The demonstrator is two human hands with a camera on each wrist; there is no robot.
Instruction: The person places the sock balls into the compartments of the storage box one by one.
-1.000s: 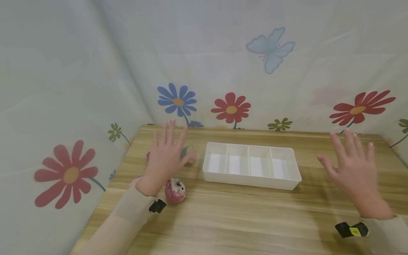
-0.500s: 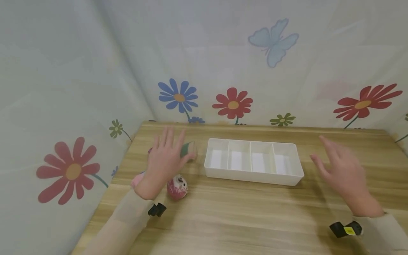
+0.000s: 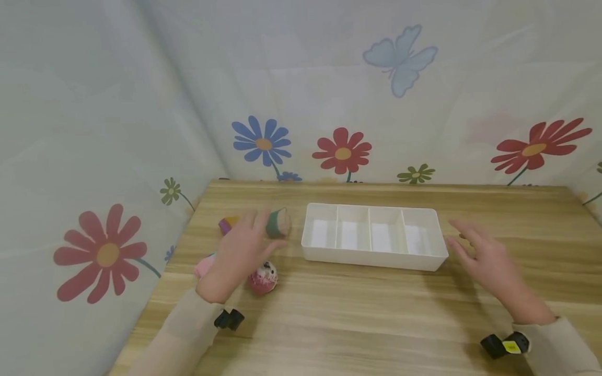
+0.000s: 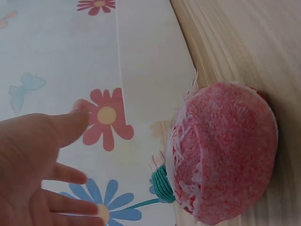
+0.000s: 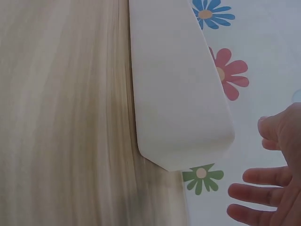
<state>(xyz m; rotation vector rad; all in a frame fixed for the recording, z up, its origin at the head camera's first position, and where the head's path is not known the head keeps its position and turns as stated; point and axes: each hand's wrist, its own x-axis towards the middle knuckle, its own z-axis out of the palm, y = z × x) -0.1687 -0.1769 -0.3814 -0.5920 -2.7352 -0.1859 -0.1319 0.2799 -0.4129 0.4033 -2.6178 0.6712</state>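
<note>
My left hand (image 3: 235, 256) hovers over several small soft bundles at the table's left, fingers loosely extended and holding nothing. Beside its wrist sits a pink-and-white fuzzy ball (image 3: 263, 279), large in the left wrist view, where its fabric (image 4: 230, 150) looks knitted. Just past the fingers is a green-and-beige bundle (image 3: 277, 223), ribbed teal in the left wrist view. An orange-and-purple bundle (image 3: 227, 224) and a pink one (image 3: 203, 266) are partly hidden by the hand. My right hand (image 3: 491, 266), relaxed and holding nothing, is close beside the right end of a white divided box (image 3: 373, 259).
The box has several side-by-side compartments and stands mid-table on the wood-grain tabletop (image 3: 357, 324). A pale curtain (image 3: 301, 78) printed with flowers and a butterfly rises behind the table and along its left side.
My right hand has moved left and down toward the box's right end, its fingers bending from a spread pose. The left hand has lowered slightly over the bundles, uncovering the orange-and-purple one.
</note>
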